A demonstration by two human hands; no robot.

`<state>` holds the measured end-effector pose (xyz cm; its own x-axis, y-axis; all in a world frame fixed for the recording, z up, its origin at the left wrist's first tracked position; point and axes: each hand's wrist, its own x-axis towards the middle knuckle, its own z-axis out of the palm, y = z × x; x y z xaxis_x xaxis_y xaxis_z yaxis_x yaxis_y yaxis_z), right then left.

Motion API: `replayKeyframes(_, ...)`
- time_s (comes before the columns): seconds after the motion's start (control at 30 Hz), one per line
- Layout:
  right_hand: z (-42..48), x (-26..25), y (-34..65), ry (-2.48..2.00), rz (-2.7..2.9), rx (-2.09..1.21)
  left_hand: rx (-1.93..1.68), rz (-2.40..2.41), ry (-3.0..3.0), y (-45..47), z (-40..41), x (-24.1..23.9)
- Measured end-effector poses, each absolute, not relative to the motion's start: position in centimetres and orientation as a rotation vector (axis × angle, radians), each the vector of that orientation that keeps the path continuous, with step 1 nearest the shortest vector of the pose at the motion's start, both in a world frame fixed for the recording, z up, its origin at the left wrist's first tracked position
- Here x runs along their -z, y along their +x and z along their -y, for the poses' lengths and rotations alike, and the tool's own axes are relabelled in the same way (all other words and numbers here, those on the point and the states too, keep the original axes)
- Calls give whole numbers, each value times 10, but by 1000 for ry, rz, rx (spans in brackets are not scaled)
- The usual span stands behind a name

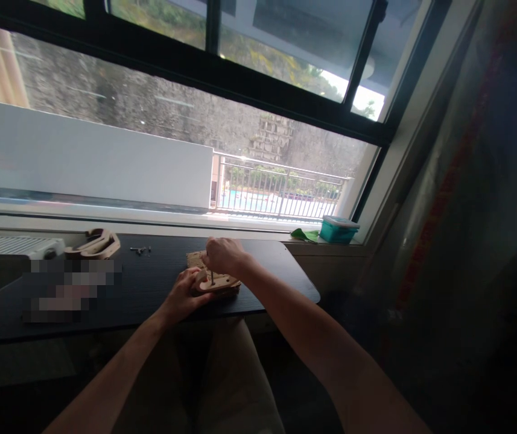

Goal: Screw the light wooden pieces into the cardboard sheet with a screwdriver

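Note:
A light wooden piece (220, 284) with holes in its top lies near the front edge of the dark table. My left hand (183, 293) is closed around its left end, thumb along the near side. From above, my right hand (226, 254) grips what looks like a screwdriver (213, 278). Only its thin upright shaft shows, the tip at a hole in the wood; its handle is hidden by the fingers. A ridged tan block (195, 260) sits just behind the wooden piece, partly covered by my hands.
Several small screws (140, 249) lie on the black tabletop (149, 274). Farther left are curved wooden parts (95, 244) and a blurred-out patch. A teal box (338, 229) and a green leaf-like thing (304, 235) rest on the sill below the window. The table's rounded corner is at right.

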<state>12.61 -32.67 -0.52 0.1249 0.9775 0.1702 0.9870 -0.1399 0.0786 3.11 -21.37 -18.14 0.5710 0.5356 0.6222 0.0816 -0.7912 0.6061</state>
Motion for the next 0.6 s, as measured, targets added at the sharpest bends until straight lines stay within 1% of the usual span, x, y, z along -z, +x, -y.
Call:
replayKeyframes(0.33, 333, -2, 132, -2200, 2268, 330, -1155, -479, 2285, 31, 212, 185)
replayKeyframes(0.6, 328, 3, 126, -2246, 2199, 342, -1179, -490, 2287, 31, 211, 186)
